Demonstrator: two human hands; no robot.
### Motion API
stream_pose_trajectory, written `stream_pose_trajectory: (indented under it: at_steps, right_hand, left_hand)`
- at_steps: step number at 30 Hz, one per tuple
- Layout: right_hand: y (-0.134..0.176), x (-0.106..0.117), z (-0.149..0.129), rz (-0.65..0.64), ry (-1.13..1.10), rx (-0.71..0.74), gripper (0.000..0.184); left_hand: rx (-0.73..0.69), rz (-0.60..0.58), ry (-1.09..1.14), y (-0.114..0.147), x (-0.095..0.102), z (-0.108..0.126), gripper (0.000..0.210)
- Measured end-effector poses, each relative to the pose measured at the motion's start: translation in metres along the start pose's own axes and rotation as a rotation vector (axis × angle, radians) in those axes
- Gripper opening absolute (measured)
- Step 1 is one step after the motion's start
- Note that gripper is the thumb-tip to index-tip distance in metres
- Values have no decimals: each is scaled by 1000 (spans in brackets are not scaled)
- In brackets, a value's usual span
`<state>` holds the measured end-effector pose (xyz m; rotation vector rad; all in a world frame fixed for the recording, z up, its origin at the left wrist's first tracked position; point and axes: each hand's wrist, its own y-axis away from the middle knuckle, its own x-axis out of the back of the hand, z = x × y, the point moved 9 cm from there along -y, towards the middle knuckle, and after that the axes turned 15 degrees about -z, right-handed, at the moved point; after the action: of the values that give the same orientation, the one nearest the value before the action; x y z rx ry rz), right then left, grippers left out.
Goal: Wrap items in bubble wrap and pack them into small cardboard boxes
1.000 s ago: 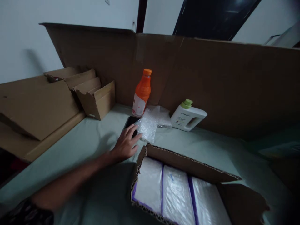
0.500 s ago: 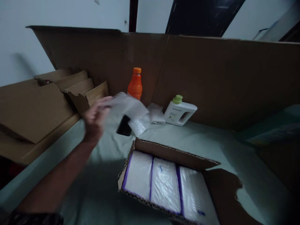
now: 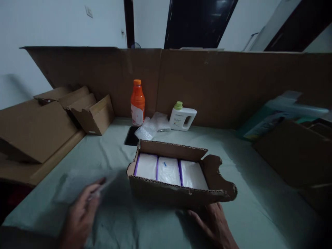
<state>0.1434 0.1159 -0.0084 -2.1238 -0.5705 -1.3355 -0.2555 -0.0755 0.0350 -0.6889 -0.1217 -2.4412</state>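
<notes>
My left hand (image 3: 81, 212), smeared by motion, pinches a thin translucent plastic wrap (image 3: 85, 178) low over the sheet at the left. In the middle stands an open cardboard box (image 3: 160, 193) with torn edges. Inside it lie three white plastic-wrapped packs (image 3: 168, 171) with purple edges, side by side. My right hand (image 3: 216, 224) is at the box's front right corner, thumb spread out to the left. Its fingertips go out of sight at the box's lower edge, and I see nothing held in it.
Behind the box are a black phone (image 3: 131, 136), bubble wrap (image 3: 146, 129), an orange bottle (image 3: 137, 103) and a white jug with a green cap (image 3: 183, 117). Cardboard boxes (image 3: 52, 128) line the left. A teal bottle (image 3: 277, 114) lies at the right before a cardboard wall (image 3: 220, 79).
My left hand has come down and toward me with the plastic wrap, away from the orange bottle. My right hand has come into view by the box. The view has shifted.
</notes>
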Motion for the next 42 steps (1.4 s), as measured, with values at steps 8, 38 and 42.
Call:
stream_pose_trajectory:
  at_steps: [8, 38, 42]
  right_hand:
    - [-17, 2, 13, -86, -225, -69, 41]
    - [-59, -30, -148, -979, -1172, 208, 39]
    - [-57, -10, -73, -829, -1087, -51, 34]
  left_hand:
    - [-67, -262, 357, -35, -119, 35, 36]
    - [-67, -251, 708, -26, -10, 92, 21]
    - [5, -271, 274, -36, -31, 41, 24]
